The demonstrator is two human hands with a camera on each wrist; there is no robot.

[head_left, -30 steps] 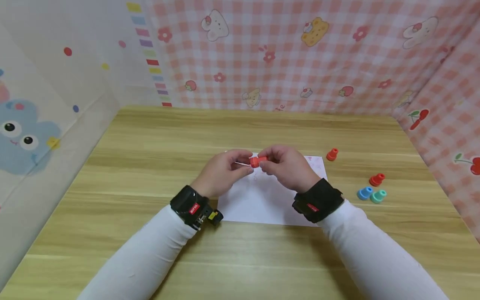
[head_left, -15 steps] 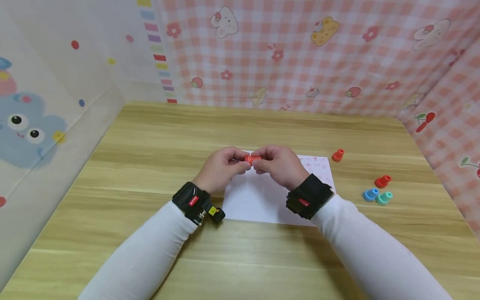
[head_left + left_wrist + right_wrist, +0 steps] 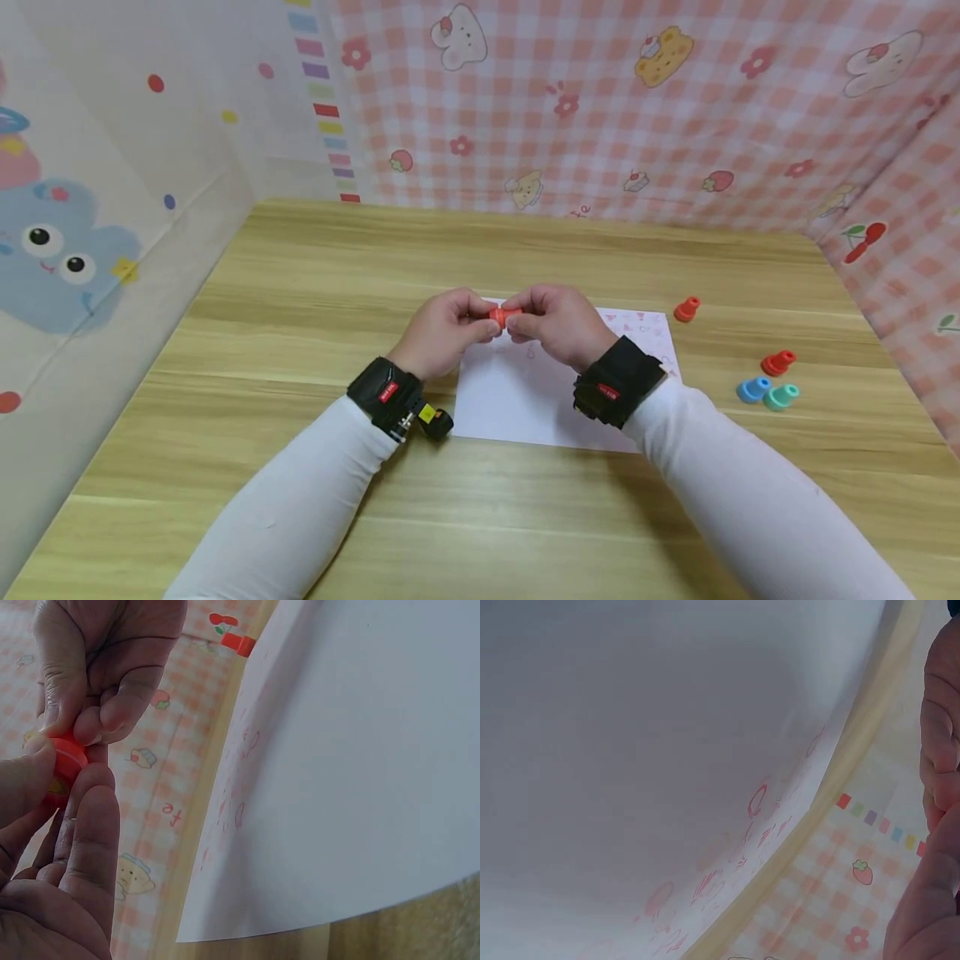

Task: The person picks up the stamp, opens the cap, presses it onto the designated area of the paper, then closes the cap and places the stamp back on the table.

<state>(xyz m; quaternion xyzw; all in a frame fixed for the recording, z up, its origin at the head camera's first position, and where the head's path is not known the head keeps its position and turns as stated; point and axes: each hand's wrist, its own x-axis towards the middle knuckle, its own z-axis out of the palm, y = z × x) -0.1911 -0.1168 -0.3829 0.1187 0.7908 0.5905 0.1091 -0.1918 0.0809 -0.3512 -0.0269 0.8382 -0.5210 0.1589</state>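
Over the far edge of a white sheet of paper [image 3: 525, 408], both hands meet at a small red stamp [image 3: 504, 317]. My left hand [image 3: 444, 335] pinches one end between thumb and fingers, while the thumb and index finger of my right hand [image 3: 561, 327] grip the other end. In the left wrist view the stamp [image 3: 70, 757] lies between the two sets of fingertips, partly covered by them; a yellowish patch shows on its lower end. Small pink and red prints mark the paper's far side. The right wrist view shows parts of the hands [image 3: 937, 885], with the stamp hidden.
Right of the paper stand a red stamp [image 3: 687, 309], a second red one [image 3: 778, 362], a blue one [image 3: 753, 389] and a green one [image 3: 782, 397]. A wooden table [image 3: 480, 517] carries everything. Patterned cloth [image 3: 480, 108] rises behind and at the sides.
Both hands have drawn closer together around the red stamp, the right hand sliding leftward, and less of the stamp shows. The head view has shifted slightly; the other stamps stay put.
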